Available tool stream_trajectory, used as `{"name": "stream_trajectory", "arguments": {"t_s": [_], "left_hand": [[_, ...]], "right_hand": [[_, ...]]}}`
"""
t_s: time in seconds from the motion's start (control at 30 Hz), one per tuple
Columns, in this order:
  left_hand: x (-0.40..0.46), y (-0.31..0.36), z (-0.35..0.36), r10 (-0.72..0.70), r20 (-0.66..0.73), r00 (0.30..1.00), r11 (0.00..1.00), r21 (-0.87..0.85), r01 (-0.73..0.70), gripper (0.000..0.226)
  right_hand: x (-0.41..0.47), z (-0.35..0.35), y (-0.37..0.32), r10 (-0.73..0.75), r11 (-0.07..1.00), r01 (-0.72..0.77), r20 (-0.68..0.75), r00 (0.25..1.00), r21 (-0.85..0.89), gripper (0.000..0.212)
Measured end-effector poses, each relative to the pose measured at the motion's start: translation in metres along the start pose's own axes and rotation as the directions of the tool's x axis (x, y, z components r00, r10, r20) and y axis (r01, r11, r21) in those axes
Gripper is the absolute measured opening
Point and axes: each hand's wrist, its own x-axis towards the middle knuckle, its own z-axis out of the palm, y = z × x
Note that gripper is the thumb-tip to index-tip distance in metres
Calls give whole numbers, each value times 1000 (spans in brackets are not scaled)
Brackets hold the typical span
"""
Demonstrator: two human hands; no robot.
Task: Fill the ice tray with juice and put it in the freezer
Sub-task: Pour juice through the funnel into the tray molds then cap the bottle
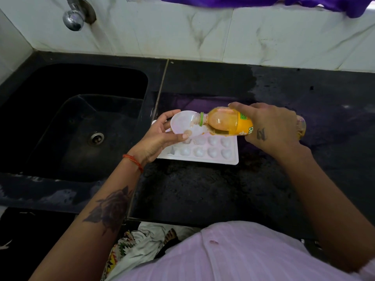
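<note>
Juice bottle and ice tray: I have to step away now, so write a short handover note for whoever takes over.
Right hand: holds the juice bottle tipped on its side, mouth pointing left, cap off.
Left hand: holds a small white bowl tilted at the bottle's mouth, above the tray's left end.
Ice tray: lies flat on the black counter, just right of the sink; the visible heart-shaped cups look white, no juice seen in them.
Done: bottle opened; a little juice sits in the bowl.
Left: fill the cups, then carry the tray level to the freezer, which is out of view.
</note>
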Motion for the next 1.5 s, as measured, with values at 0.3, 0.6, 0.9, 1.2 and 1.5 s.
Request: {"name": "stream_trajectory", "arguments": {"t_s": [0.3, 0.6, 0.9, 1.2, 1.5], "left_hand": [[-1, 2, 0, 4, 4, 1000, 1000, 2, -4, 78], [0, 10, 3, 28, 6, 1000, 1000, 0, -28, 73], [9, 4, 21, 1, 69, 998, 1000, 24, -2, 73], [13, -1, 27, -19, 77, 997, 999, 47, 15, 74], [13, -2, 27, -20, 79, 997, 999, 51, 16, 79]], "right_hand": [[-1, -3, -1, 23, 999, -25, 35, 999, 47, 70], [-5, -10, 0, 79, 971, -89, 53, 995, 223, 78], [-13, -13, 12, 102, 984, -106, 41, 994, 144, 77], [-17, -8, 16, 101, 995, -102, 44, 994, 20, 75], [-16, -5, 19, 95, 995, -96, 56, 994, 27, 76]]}}
